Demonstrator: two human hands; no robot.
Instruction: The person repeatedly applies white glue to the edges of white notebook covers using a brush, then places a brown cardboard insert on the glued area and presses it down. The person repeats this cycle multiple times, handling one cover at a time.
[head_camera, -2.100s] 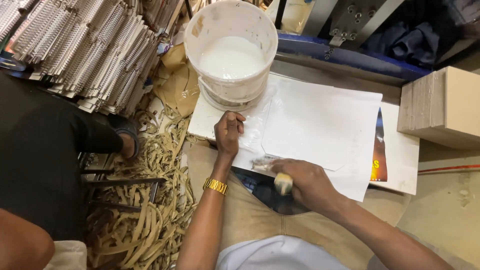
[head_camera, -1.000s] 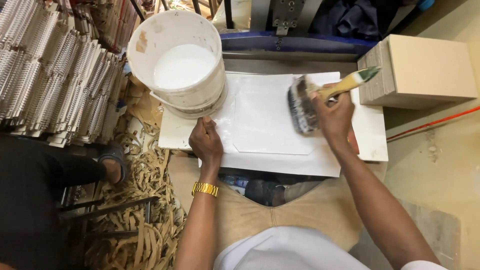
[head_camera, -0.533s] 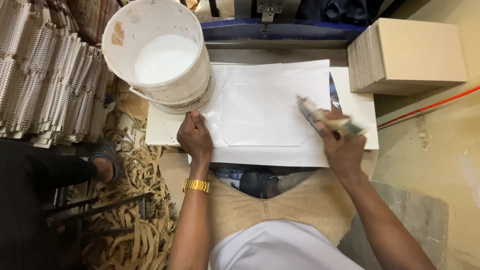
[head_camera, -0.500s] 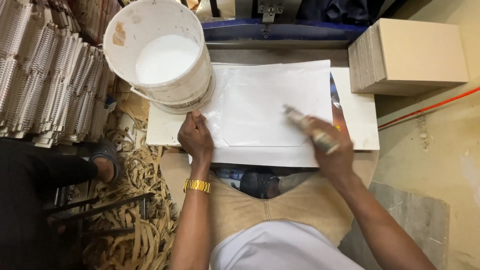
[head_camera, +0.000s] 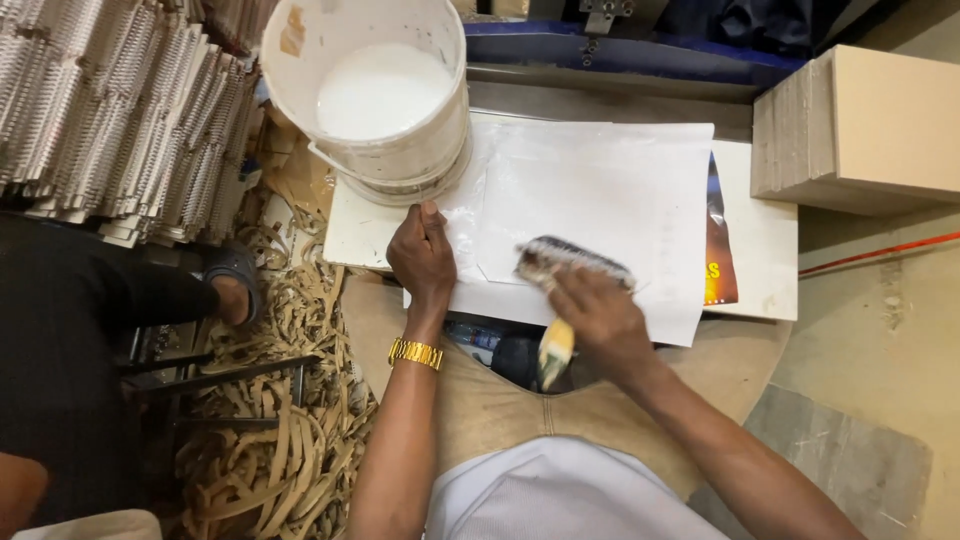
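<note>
While glued, paper (head_camera: 610, 190) beneath both hands.

Wide brush (head_camera: 570, 262), dark bristles, pale handle, lies tilted on white paper sheet (head_camera: 620, 190). Sheet flat, glossy wet, just right of white bucket (head_camera: 372, 95).

Counts: 1 white bucket (head_camera: 372, 110) holding white liquid. 1 wide paintbrush (head_camera: 560, 290), wooden handle. 1 white paper sheet (head_camera: 600, 190) on top, at least 1 more white board (head_camera: 760, 250) under it, exact stack count unclear. 1 dark printed sheet (head_camera: 718, 240) edge showing between them. 1 stack of beige boards (head_camera: 860, 130), too many to count. 1 pile of spiral-bound pads (head_camera: 110, 110), uncountable. 1 heap of paper trimmings (head_camera: 290, 440). 1 gold wristwatch (head_camera: 415, 352). 2 hands: left hand (head_camera: 422, 255), right hand (head_camera: 600, 320).
</note>
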